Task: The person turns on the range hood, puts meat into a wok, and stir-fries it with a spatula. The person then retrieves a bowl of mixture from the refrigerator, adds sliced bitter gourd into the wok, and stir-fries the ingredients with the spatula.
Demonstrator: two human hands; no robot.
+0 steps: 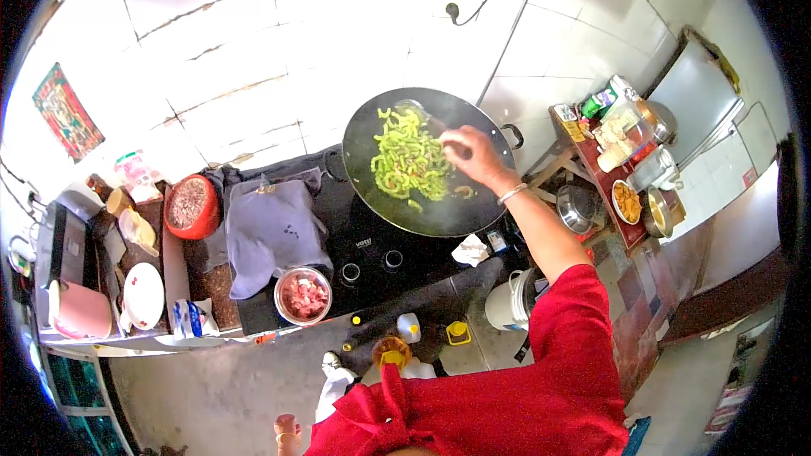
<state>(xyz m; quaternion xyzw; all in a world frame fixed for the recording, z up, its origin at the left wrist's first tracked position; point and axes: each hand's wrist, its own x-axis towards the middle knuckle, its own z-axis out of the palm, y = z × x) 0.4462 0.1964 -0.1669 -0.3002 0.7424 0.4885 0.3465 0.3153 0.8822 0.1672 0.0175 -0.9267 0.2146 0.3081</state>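
Over the right part of a large black wok (473, 207) is my right hand (471, 154), its fingers curled together; what they hold, if anything, is too small to make out. Sliced green vegetables (410, 156) with a few brownish bits lie in the wok, with light steam around them. A utensil's head (412, 107) shows near the wok's back edge, partly hidden. Low at the bottom edge hangs my left hand (287, 425), away from the stove (367, 257); its fingers are not distinct.
A metal bowl of raw meat (304, 296) stands at the stove's front left, near a grey cloth (274, 232). Further left is a red bowl (192, 207). A crumpled tissue (470, 250) lies right of the knobs. Dishes crowd a side table (601, 171); a white bucket (507, 301) stands below.
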